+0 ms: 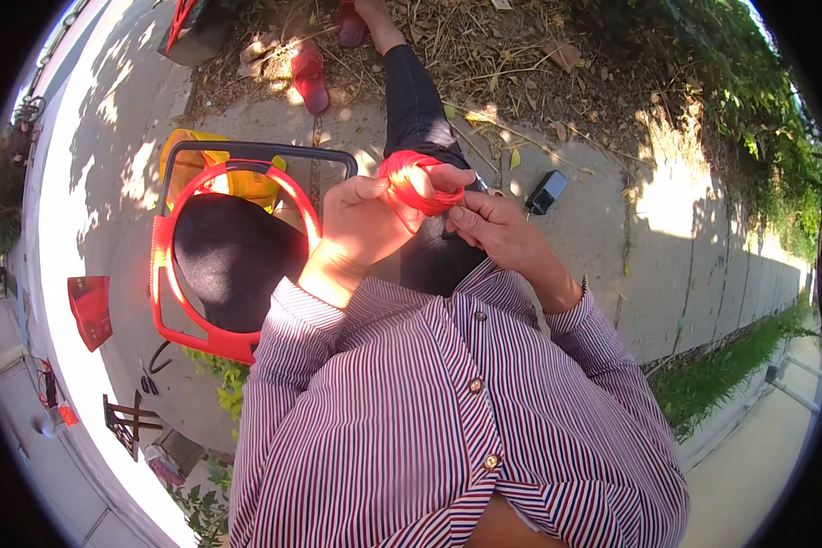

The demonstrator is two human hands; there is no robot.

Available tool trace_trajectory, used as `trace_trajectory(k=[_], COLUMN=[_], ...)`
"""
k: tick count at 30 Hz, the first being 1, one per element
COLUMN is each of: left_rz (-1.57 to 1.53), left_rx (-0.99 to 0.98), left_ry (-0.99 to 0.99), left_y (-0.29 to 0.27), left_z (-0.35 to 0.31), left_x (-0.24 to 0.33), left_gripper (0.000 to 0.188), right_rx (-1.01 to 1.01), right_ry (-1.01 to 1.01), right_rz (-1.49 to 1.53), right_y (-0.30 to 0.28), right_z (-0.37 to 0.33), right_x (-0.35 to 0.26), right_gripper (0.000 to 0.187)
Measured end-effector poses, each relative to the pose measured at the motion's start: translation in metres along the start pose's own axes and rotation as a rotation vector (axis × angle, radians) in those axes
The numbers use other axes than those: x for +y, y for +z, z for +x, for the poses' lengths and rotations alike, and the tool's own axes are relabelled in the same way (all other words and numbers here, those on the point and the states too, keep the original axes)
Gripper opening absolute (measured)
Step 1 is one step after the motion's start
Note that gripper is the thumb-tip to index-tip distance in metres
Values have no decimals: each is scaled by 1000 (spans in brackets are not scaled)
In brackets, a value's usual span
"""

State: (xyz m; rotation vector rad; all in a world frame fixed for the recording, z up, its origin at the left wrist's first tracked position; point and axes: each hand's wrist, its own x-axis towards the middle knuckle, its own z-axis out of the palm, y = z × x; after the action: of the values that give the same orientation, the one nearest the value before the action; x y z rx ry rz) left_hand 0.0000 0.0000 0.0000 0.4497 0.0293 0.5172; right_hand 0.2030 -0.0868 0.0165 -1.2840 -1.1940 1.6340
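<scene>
1. The red bundle [422, 183], which looks like soft cord or yarn, is in the upper middle of the frame, held up between the two hands above the person's lap.
2. The left hand [363, 219] has a half-curled grip: the thumb lies against the bundle's left side and fingertips show at its right, so the strands seem to pass around the fingers.
3. The right hand [498, 228] has a nearly closed grip, thumb against fingers, pinching the bundle's lower right edge; whether on one strand or several, I cannot tell.
4. Judging progress: the strands are already gathered into a compact mass, so the work seems well under way. The bundle is not yet set down, and both hands are busy at it. No long loose length shows, but how much handling is left cannot be told.
5. Counted: one bundle; one red frame [158, 274] with a dark handle, left of centre; one yellow object [175, 153] behind it; two red slippers [310, 80] at the top, one loose and one on a foot; one dark handheld device [547, 193] on the paving [584, 265], right of the hands; one red box [89, 310] at far left.
</scene>
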Motion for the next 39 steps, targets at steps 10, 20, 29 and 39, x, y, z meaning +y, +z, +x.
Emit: trace_trajectory(k=[10,20,29,39], left_rz=[25,42,259,810], left_rx=[154,415,210,-62], left_ry=[108,207,136,-144], left_y=[27,22,25,40], left_z=[7,7,0,-2], left_x=[-6,-9,-1,18], left_gripper=[59,27,22,15], right_rx=[4,-121,50,-116], right_ry=[83,-35,-199,-179], right_rz=[395,213,117,292], right_y=[11,15,-9,3], right_z=[8,0,8,13], right_x=[-6,-3,-24,-13], right_gripper=[16,12,43,36])
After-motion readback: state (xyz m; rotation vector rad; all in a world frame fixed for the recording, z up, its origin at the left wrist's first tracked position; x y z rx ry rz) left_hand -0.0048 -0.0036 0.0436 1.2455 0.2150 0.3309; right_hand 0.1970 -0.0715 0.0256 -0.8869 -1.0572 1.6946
